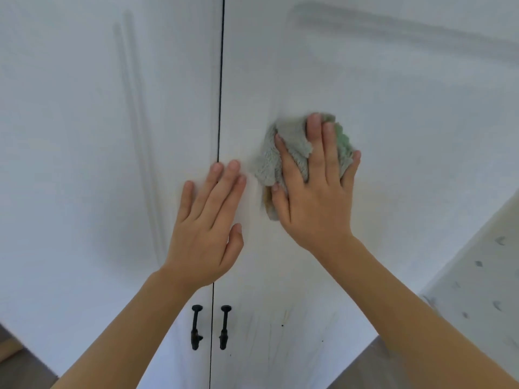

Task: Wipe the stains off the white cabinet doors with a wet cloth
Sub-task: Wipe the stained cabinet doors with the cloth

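Two white cabinet doors fill the view, the left door (84, 164) and the right door (393, 136), split by a thin dark gap (220, 94). My right hand (314, 192) presses a bunched grey-green cloth (269, 161) against the right door, fingers spread over it and the thumb hooked at its lower left edge. My left hand (207, 223) lies flat across the gap with straight fingers, touching both doors. Faint grey smears and small dark specks (280, 327) mark the right door low down, right of the handles.
Two black handles (196, 327) (224, 327) hang either side of the gap below my hands. A white pegboard-like panel with small hooks (477, 290) stands at the right edge. Grey floor (362, 369) shows at the bottom corners.
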